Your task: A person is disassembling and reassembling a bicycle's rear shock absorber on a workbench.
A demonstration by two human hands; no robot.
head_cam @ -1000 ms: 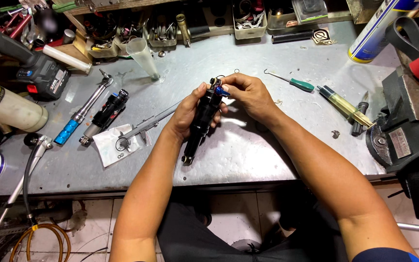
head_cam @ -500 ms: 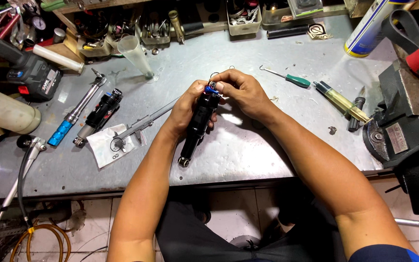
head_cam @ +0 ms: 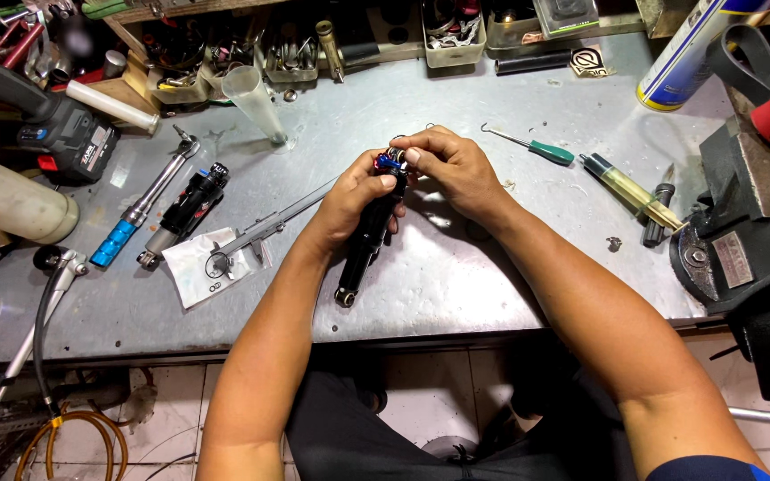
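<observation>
While a scuffed grey metal bench point(head_cam: 456, 285) fills the view, a blue-handled wrench point(head_cam: 140, 214) and a short black damper point(head_cam: 184, 209) lie at nine o'clock, beside white paper point(head_cam: 191, 267) and steel calipers point(head_cam: 274, 227). At centre, the left hand point(head_cam: 349, 196) grasps a slim black shock point(head_cam: 367, 236), its lower eye pointing to six o'clock. The right hand point(head_cam: 452, 169) pinches the shock's blue-and-red top. A green-handled pick point(head_cam: 532, 147), a yellowish syringe point(head_cam: 630, 189) and a dark iron vise point(head_cam: 746, 258) sit toward three o'clock.

Black shock absorber point(head_cam: 369, 233): raised a little toward the worktop's point(head_cam: 456, 285) far edge since a second ago, left hand point(head_cam: 349, 196) still wrapped round its body, right hand's point(head_cam: 447, 165) fingers now closed tighter over its blue top end.
</observation>
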